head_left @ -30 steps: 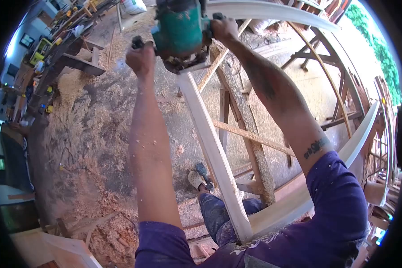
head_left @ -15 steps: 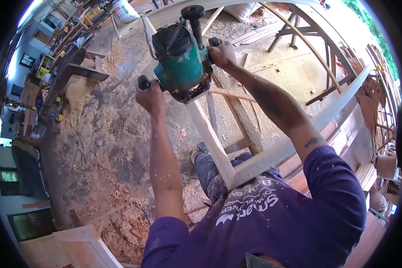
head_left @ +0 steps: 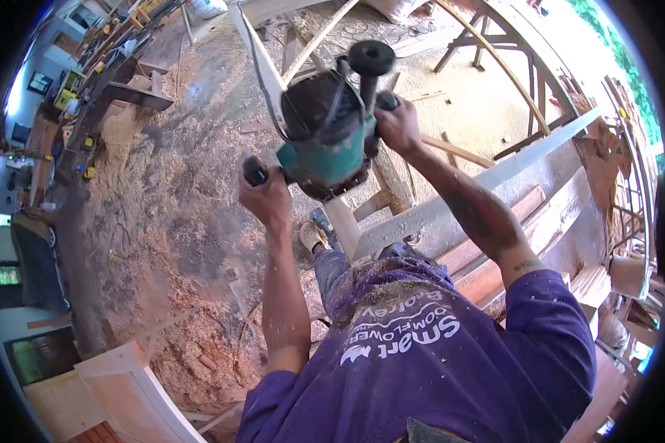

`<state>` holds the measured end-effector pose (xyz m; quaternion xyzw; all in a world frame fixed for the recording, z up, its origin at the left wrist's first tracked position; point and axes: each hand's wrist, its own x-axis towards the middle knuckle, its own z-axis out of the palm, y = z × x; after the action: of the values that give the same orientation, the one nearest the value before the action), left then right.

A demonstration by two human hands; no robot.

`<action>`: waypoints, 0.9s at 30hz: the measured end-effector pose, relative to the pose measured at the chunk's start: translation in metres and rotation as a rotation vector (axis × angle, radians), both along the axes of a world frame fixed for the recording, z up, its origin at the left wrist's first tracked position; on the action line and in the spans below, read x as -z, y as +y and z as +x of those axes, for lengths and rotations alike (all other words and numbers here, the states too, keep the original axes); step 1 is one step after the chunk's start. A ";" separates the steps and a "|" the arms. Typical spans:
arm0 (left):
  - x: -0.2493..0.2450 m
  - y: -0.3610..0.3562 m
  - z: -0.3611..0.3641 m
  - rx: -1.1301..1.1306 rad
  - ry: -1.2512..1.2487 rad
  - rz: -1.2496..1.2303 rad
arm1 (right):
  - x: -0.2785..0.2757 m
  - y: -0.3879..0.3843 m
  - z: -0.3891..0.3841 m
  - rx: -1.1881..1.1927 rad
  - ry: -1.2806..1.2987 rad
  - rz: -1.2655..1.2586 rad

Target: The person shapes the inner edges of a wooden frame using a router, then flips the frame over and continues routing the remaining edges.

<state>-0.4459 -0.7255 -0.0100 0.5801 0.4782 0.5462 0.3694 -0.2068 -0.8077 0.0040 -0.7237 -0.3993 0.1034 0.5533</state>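
Note:
A plunge router [head_left: 329, 159] with a teal body and black top sits on a narrow wooden rail [head_left: 341, 221], which it largely covers. My left hand [head_left: 264, 193] is closed around the black knob handle on the router's left side. Around the opposite handle, my right hand [head_left: 399, 127] is also closed. Near my waist the narrow rail meets a longer pale board [head_left: 488, 181] at a corner. The router's bit and the cut beneath it are hidden. A cord [head_left: 258, 59] loops beside the router's top.
Sawdust and shavings cover the floor [head_left: 177, 192]. A wooden trestle [head_left: 532, 66] stands at the upper right. Stacked planks [head_left: 524, 229] lie to the right, and a cluttered bench [head_left: 89, 111] runs along the left. A panel [head_left: 118, 399] leans at lower left.
Both hands have brought the router nearer to my body along the narrow rail, towards the corner. It also appears further right in view, and the camera view has shifted slightly.

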 end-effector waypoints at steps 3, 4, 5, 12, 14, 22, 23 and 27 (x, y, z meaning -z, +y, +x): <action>-0.006 -0.027 -0.008 -0.013 0.069 0.002 | 0.032 -0.012 0.012 -0.098 -0.187 0.054; -0.010 -0.035 -0.011 -0.015 0.075 -0.019 | 0.023 -0.021 0.004 -0.056 -0.070 0.029; -0.012 -0.044 -0.013 -0.014 0.084 -0.043 | 0.009 -0.033 -0.006 -0.011 0.050 0.001; -0.001 -0.086 -0.028 0.071 -0.095 -0.044 | 0.027 -0.094 -0.022 -0.152 0.227 0.087; 0.000 -0.081 -0.031 0.069 -0.059 0.029 | 0.025 -0.093 -0.019 -0.208 0.081 0.057; -0.002 -0.042 -0.026 0.060 -0.039 0.020 | -0.026 -0.047 -0.030 0.027 0.299 -0.082; -0.003 -0.033 -0.023 0.057 -0.041 0.008 | -0.017 -0.039 -0.024 0.030 0.299 -0.084; 0.001 0.002 -0.011 0.097 -0.016 0.020 | -0.006 0.004 -0.001 -0.116 -0.021 -0.007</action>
<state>-0.4572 -0.7234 -0.0106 0.6019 0.4411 0.5369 0.3936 -0.2078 -0.8042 0.0103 -0.7024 -0.4459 0.1291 0.5396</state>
